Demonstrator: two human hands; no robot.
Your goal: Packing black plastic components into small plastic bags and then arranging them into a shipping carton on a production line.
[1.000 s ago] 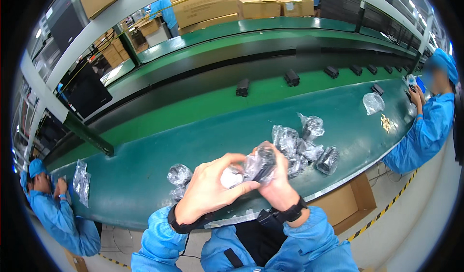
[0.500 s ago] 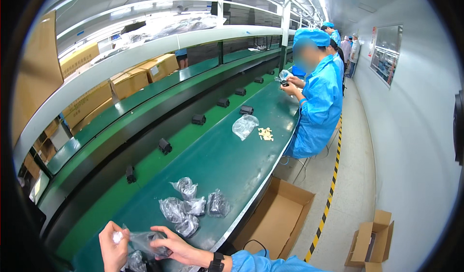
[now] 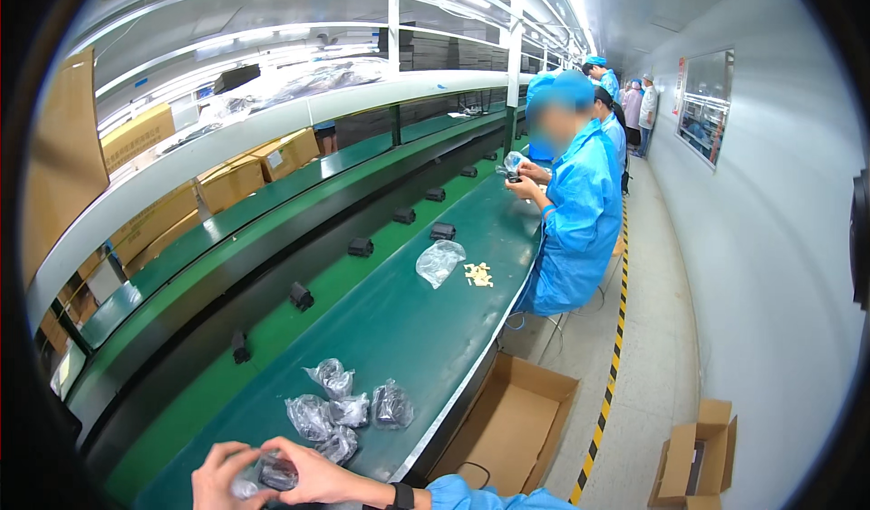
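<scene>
At the near end of the green bench, both of my hands are closed around a dark part in a clear plastic bag (image 3: 277,472). My right hand (image 3: 313,474) wraps it from the right, while my left hand (image 3: 217,480) grips the bag's other side, its fingers slightly blurred. Just beyond my hands lies a cluster of bagged dark parts, including one bagged part (image 3: 310,417) at its left and another bagged part (image 3: 392,406) a little apart on the right. The held part's lower side is hidden by my fingers.
Black blocky parts (image 3: 301,297) sit spaced along the green conveyor (image 3: 272,333). Farther up the bench (image 3: 399,324) are a clear plastic bag (image 3: 440,263) and small cream pieces (image 3: 478,275). A co-worker in blue (image 3: 580,211) handles a bagged part. An open carton (image 3: 517,410) stands below the bench edge.
My hands have come closer together around the bagged part, and the bag stretched between them is now gathered up. The view has shifted slightly.
</scene>
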